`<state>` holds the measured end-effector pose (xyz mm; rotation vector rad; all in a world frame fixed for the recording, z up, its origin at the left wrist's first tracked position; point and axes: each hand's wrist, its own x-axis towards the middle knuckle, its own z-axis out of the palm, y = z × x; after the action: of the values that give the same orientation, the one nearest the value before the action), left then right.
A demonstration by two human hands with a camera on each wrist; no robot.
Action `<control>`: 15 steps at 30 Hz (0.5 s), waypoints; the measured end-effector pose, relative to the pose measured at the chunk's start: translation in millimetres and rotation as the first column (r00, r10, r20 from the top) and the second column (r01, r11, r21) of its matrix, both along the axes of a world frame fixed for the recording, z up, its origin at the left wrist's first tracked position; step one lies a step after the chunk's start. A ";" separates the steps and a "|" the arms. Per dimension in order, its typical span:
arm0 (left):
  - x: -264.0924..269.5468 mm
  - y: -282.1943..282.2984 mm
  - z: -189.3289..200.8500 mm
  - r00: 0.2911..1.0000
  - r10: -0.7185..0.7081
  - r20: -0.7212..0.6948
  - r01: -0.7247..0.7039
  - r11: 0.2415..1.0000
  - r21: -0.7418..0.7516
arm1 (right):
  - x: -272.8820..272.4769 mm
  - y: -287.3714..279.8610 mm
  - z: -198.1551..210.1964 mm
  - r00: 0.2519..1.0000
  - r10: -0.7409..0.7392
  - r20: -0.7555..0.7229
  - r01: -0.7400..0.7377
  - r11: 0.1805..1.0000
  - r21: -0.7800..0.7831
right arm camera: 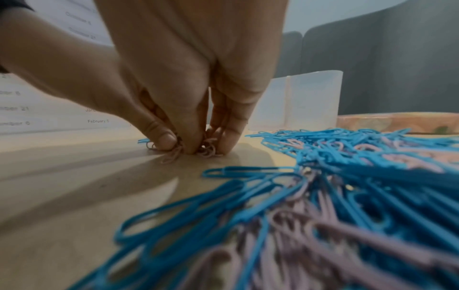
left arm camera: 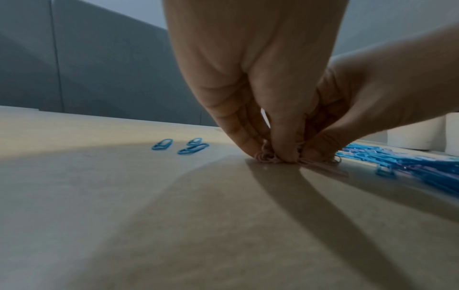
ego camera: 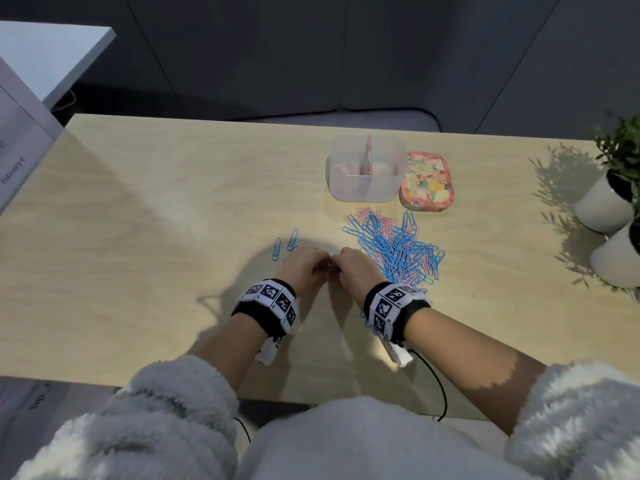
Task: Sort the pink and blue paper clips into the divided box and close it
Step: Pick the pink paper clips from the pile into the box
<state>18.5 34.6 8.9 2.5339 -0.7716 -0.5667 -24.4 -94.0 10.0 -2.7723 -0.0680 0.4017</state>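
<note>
Both hands meet fingertip to fingertip low on the wooden table (ego camera: 156,271). My left hand (left arm camera: 268,155) (ego camera: 304,265) pinches a small bunch of pink paper clips (left arm camera: 267,157) against the tabletop. My right hand (right arm camera: 208,149) (ego camera: 356,268) pinches the same pink bunch (right arm camera: 174,155) from the other side. A mixed pile of blue and pink clips (ego camera: 398,251) (right arm camera: 347,186) lies just right of the hands. The translucent divided box (ego camera: 367,168) (right arm camera: 298,102) stands open behind the pile, with some pink in its left compartment. Its floral lid (ego camera: 426,183) lies beside it on the right.
Three loose blue clips (ego camera: 285,244) (left arm camera: 178,146) lie left of the hands. Two white plant pots (ego camera: 609,230) stand at the table's right edge. A calendar sheet (ego camera: 20,133) leans at the far left. A grey sofa sits behind the table.
</note>
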 end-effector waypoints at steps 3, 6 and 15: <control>0.3 5.7 -0.9 0.999 0.045 -0.003 -0.045 0.998 -0.033 | 2.9 -9.9 0.0 0.997 -0.065 -0.033 0.067 0.994 0.083; 0.8 9.4 -1.5 0.996 0.087 -0.013 -0.087 0.994 -0.063 | 10.9 -26.4 1.9 0.979 -0.194 -0.066 0.204 0.943 0.261; 1.0 10.0 -0.5 0.988 0.138 -0.071 -0.147 0.980 -0.135 | 111.5 -76.0 54.2 0.823 -0.565 -0.059 0.481 0.636 0.603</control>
<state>19.5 44.5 8.4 2.4072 -0.5810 -0.5205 87.1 -170.0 64.2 -2.0423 0.4979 0.0119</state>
